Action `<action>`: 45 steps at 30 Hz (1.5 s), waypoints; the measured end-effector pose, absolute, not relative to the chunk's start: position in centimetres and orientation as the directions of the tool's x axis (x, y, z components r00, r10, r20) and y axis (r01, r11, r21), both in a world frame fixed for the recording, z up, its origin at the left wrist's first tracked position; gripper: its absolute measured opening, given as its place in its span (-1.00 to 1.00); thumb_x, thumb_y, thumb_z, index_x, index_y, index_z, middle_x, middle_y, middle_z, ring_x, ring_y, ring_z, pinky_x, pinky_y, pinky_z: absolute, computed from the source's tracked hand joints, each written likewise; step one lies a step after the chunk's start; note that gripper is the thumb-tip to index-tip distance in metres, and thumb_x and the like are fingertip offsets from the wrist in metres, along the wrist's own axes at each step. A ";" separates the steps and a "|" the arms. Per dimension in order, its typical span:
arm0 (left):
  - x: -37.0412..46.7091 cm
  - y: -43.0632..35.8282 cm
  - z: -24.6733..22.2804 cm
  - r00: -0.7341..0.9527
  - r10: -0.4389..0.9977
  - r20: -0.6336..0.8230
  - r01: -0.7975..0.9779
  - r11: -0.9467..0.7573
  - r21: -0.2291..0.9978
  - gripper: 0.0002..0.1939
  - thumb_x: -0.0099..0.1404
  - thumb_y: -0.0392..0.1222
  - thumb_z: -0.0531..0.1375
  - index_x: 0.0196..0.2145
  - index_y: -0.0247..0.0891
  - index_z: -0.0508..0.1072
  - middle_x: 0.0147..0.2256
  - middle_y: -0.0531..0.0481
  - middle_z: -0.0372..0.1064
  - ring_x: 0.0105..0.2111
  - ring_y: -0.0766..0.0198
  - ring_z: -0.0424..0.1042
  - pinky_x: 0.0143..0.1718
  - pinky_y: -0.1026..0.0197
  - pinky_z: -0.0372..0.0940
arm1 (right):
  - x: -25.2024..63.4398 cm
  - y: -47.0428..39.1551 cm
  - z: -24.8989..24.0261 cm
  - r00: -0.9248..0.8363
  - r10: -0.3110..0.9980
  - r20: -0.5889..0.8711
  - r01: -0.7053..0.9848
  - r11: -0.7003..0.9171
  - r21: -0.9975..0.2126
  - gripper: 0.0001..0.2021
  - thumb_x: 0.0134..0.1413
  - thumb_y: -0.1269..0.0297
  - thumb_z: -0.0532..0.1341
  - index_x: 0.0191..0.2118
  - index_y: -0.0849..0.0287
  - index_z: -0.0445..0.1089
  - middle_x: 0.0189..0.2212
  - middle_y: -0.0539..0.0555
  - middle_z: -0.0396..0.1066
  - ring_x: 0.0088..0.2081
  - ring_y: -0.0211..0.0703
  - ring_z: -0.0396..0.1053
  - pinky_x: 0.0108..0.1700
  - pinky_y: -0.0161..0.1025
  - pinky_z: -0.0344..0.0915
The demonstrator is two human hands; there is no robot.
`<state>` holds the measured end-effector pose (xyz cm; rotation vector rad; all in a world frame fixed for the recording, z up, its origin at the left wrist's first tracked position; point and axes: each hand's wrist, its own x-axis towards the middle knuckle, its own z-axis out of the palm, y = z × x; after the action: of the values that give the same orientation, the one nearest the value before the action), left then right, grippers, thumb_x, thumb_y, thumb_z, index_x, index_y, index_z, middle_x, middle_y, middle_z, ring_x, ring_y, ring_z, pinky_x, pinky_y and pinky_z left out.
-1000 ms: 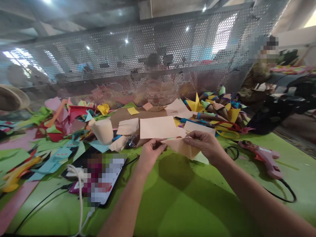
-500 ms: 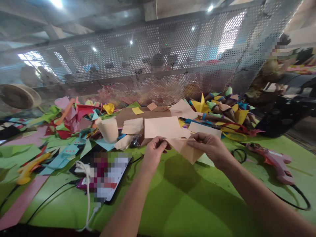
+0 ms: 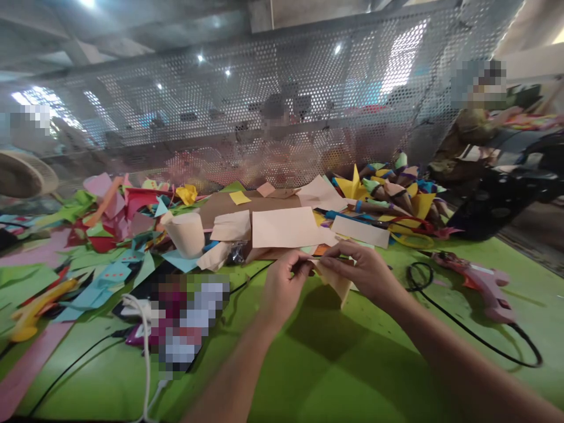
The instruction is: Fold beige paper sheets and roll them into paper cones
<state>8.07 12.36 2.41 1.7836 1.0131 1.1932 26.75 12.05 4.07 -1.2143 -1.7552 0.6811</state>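
Observation:
Both hands hold a small folded piece of peach paper above the green table. My left hand pinches its left corner between thumb and fingers. My right hand grips its upper edge, close beside the left fingertips. The paper hangs down to a point under the right fingers, and part of it is hidden behind them. Just beyond the hands lies a cream paper rectangle. To the right of that lies a narrower pale paper strip.
A pink glue gun with a black cord lies right; a yellow one lies left. A phone, white cable and paper roll are left of the hands. Coloured paper heaps line a perforated metal screen. A person sits far right.
My left hand has moved right, closer to my right hand. The peach paper has turned and now shows narrower between them. The whole view has shifted slightly.

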 end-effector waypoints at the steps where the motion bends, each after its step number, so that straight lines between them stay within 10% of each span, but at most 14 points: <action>1: 8.1 12.4 2.4 0.255 0.905 0.340 0.184 -0.391 0.902 -0.90 0.34 -0.23 0.16 -0.25 -0.23 0.48 -0.35 0.02 0.50 -0.35 0.30 0.47 -0.27 0.29 0.33 | 26.7 12.0 4.1 -0.136 0.930 0.342 0.441 0.366 -0.820 -0.78 0.12 0.09 0.28 -0.40 0.11 0.53 -0.41 0.03 0.50 -0.27 -0.08 0.38 -0.20 -0.20 0.22; 30: 8.3 12.4 2.5 0.304 0.938 0.169 -0.070 -0.155 0.985 -0.75 0.29 -0.02 0.23 -0.33 -0.30 0.48 -0.39 -0.01 0.47 -0.39 0.29 0.46 -0.29 0.26 0.37 | 25.8 11.1 4.2 -0.221 0.721 0.657 0.738 0.564 -0.371 -0.80 0.19 0.20 0.25 -0.44 0.10 0.46 -0.49 0.05 0.50 -0.30 -0.07 0.32 -0.20 -0.13 0.12; 39: 7.5 13.0 2.7 0.121 0.956 0.266 -0.044 -0.263 0.964 -0.80 0.27 -0.08 0.26 -0.36 -0.28 0.50 -0.41 0.02 0.50 -0.38 0.27 0.51 -0.23 0.23 0.41 | 27.3 11.9 4.1 -0.083 0.921 0.380 0.522 0.365 -0.771 -0.78 0.13 0.08 0.27 -0.29 0.11 0.52 -0.31 0.08 0.52 -0.22 -0.04 0.40 -0.20 -0.18 0.25; 45: 7.1 13.3 2.5 0.173 0.949 0.265 0.026 -0.274 0.962 -0.78 0.29 -0.04 0.24 -0.33 -0.27 0.50 -0.42 0.01 0.51 -0.37 0.25 0.49 -0.25 0.25 0.37 | 27.4 12.4 3.3 -0.021 0.922 0.386 0.550 0.333 -0.766 -0.85 0.04 0.15 0.32 -0.38 0.12 0.52 -0.39 0.06 0.48 -0.31 -0.07 0.38 -0.24 -0.18 0.25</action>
<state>7.10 13.29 2.45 1.5197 0.9753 1.2515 27.42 12.42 3.32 -1.3332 -1.6925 0.5164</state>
